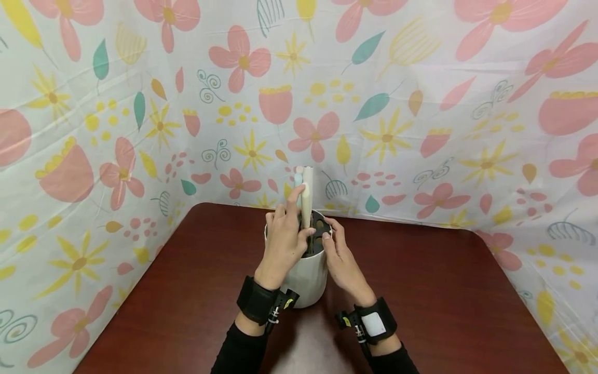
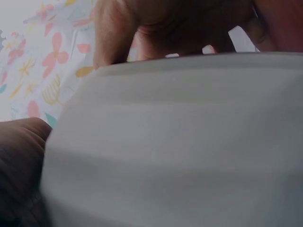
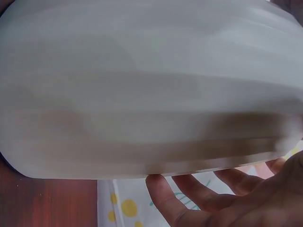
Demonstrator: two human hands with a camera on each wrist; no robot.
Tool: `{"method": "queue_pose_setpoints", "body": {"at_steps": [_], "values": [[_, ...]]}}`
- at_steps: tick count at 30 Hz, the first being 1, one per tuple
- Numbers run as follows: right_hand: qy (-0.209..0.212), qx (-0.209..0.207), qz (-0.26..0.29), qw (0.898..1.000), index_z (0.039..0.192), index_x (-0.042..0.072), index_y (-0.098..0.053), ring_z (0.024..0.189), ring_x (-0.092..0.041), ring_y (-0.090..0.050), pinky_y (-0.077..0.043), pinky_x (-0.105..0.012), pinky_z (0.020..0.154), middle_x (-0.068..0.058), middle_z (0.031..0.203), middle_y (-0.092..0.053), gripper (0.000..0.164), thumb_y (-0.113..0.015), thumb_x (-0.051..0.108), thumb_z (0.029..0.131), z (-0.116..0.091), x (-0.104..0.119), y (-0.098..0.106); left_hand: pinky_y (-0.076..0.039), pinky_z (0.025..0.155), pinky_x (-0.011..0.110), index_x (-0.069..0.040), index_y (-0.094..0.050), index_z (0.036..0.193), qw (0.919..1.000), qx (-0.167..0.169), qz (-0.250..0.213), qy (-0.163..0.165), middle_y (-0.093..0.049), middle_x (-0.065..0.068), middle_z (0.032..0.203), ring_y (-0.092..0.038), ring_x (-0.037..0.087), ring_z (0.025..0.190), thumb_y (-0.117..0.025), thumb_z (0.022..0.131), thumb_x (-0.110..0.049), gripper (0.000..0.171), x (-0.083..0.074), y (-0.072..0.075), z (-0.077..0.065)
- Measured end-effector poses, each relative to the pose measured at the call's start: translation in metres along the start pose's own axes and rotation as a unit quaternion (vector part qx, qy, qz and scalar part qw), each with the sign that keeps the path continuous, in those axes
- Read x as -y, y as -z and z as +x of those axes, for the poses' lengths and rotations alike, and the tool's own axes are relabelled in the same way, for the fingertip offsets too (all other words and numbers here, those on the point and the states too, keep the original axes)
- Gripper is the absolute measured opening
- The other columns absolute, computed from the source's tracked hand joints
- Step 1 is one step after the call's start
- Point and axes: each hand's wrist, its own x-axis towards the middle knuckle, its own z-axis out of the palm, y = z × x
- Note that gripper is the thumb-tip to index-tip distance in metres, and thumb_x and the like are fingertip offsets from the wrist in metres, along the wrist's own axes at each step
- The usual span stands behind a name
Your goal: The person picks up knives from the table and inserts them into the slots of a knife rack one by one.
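A white ribbed round holder [image 1: 304,283] stands upright on the table, with a dark insert with holes [image 1: 320,227] in its top. Cream handles rise from it, one beside a pale blue rounded end [image 1: 298,179]. My left hand [image 1: 282,236] holds a cream-handled utensil [image 1: 306,205], index finger up along the handle and thumb near its base; its lower end is hidden. My right hand [image 1: 343,259] grips the holder's right rim, thumb at the top edge. In the right wrist view its fingers [image 3: 163,196] touch the holder's outer wall [image 3: 142,94]. The holder's wall [image 2: 180,132] fills most of the left wrist view.
The holder is on a dark reddish-brown table [image 1: 434,291]. A flower-printed cloth [image 1: 411,140] hangs behind the table and along both sides. Each wrist carries a black strap [image 1: 256,301] with a small camera.
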Motion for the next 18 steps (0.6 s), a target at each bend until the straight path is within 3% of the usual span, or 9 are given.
{"method": "queue_pose_setpoints", "body": {"at_steps": [5,10,18], "values": [[0.011,0.006,0.000,1.000,0.157,0.029,-0.020,0.102,-0.026,-0.050,-0.041,-0.038,0.084,-0.013,0.117,-0.050,0.047,-0.026,0.040,0.112,0.003,0.001,0.001,-0.026,0.080,0.038,-0.022,-0.016,0.162,0.9989,0.012,0.037,0.025,-0.070,0.012,0.083,-0.050,0.029,0.085,-0.081,0.085,-0.018,0.101,-0.009,0.002,0.004],[0.002,0.009,0.018,1.000,0.157,0.033,-0.020,0.113,-0.028,-0.050,-0.039,-0.044,0.095,-0.012,0.122,-0.049,0.048,-0.027,0.045,0.112,0.006,0.005,0.002,-0.033,0.080,0.039,-0.023,-0.012,0.165,0.9977,0.000,0.060,0.031,-0.072,0.013,0.081,-0.051,0.029,0.085,-0.082,0.085,-0.013,0.106,-0.016,0.001,0.009],[-0.015,0.013,0.019,1.000,0.158,0.034,-0.021,0.140,-0.033,-0.044,-0.039,-0.056,0.109,-0.014,0.154,-0.040,0.050,-0.029,0.048,0.111,-0.002,0.001,0.003,-0.049,0.095,0.045,-0.009,-0.031,0.159,0.9962,-0.024,0.073,0.041,-0.076,0.017,0.094,-0.067,0.033,0.090,-0.083,0.084,-0.010,0.091,-0.022,-0.004,0.005]]}}
